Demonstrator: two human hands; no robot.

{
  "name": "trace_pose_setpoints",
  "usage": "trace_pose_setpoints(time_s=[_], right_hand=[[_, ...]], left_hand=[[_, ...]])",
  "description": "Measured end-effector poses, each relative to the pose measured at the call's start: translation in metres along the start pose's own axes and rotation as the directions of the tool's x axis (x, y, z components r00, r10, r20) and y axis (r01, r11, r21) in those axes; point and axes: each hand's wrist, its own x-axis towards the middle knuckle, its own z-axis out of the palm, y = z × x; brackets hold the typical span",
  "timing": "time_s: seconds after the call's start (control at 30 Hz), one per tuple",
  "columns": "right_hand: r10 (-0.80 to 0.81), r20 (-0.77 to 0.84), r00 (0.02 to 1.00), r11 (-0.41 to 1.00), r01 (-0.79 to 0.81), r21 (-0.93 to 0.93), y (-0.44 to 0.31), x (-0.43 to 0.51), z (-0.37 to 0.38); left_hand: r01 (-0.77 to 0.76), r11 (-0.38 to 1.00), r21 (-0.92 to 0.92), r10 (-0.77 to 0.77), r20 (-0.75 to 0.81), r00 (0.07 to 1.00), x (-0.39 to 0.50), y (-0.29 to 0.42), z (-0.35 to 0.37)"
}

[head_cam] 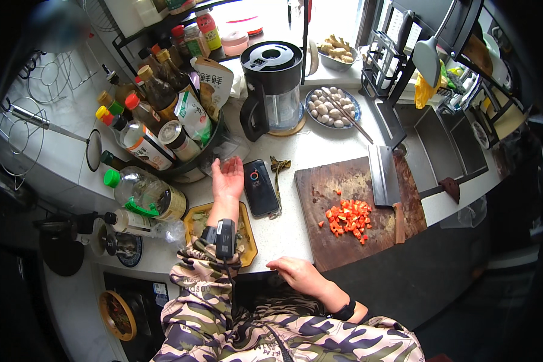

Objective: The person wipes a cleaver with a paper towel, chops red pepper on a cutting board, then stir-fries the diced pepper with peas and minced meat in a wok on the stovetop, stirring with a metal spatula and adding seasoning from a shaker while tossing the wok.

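My left hand is palm up with its fingers slightly curled, and the fingertips reach a clear plastic bag beside the seasoning tub; no grip on it shows. My left forearm crosses a yellow dish holding food. Just right of that hand lies a black smartphone with a patterned strap. My right hand rests low at the counter's front edge, fingers loosely bent, nothing visible in it. On the wooden cutting board are diced orange-red vegetable pieces and a cleaver.
Bottles and seasoning packets fill a dark tub at left. Behind stand a black-lidded pitcher, a plate of small pale round items with chopsticks and a bowl of ginger. A steel sink lies at right.
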Motion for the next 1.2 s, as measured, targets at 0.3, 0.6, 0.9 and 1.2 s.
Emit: trace_pose_setpoints(time_s=[0.3,0.6,0.9,1.2], right_hand=[[-0.006,-0.053,0.999,0.994,0.012,0.112,-0.02,0.003,-0.014],[-0.227,-0.321,0.92,0.93,0.107,-0.351,-0.077,0.07,-0.088],[-0.022,0.243,0.97,0.71,0.186,-0.679,-0.097,0.128,0.038],[-0.069,0.594,0.802,0.572,0.519,-0.635,-0.111,0.159,0.16]], left_hand=[[0.052,0.974,0.221,-0.059,0.026,0.998,-0.078,-0.03,-0.003],[-0.001,0.815,0.58,-0.167,0.236,0.957,-0.205,0.018,-0.029],[-0.161,0.85,0.501,0.08,0.18,0.98,-0.299,0.048,-0.101],[-0.433,0.842,0.322,0.418,0.12,0.901,-0.342,0.077,-0.16]])
